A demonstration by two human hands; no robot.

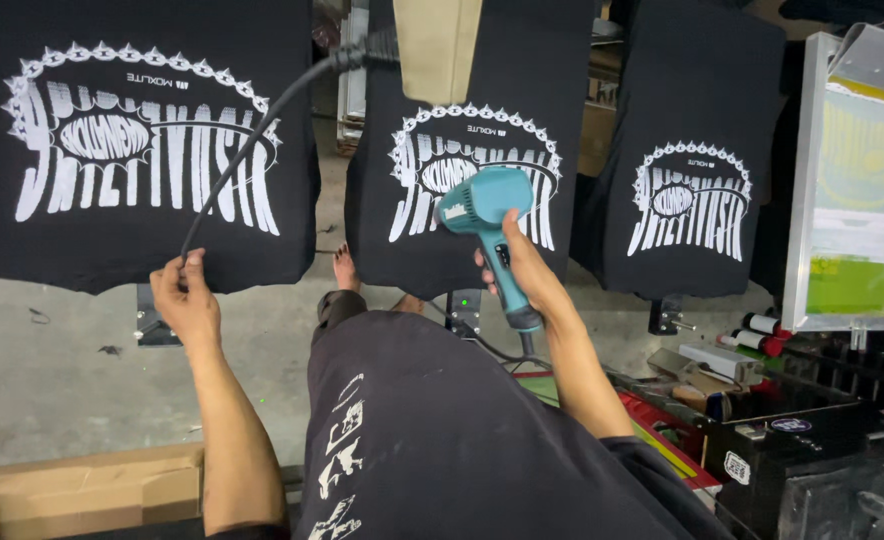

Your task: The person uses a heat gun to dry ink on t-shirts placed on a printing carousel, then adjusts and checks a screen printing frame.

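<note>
Three black t-shirts with white printed designs lie stretched on platens: one at the left [142, 150], one in the middle [432, 220] and one at the right [697, 170]. My right hand [527, 265] grips the handle of a teal heat gun [487, 215], its nozzle aimed at the middle shirt's print. My left hand [187, 295] pinches a black cable [252, 140] at the lower edge of the left shirt; the cable runs up to the top of the view. My dark shirt fills the lower middle.
A framed printing screen with yellow-green mesh [857, 200] stands at the right. Below it sit ink bottles [762, 330] and a cluttered black bench [792, 430]. A cardboard box [82, 485] lies at the lower left on the grey concrete floor [52, 370]. A bare foot [345, 268] shows between the platens.
</note>
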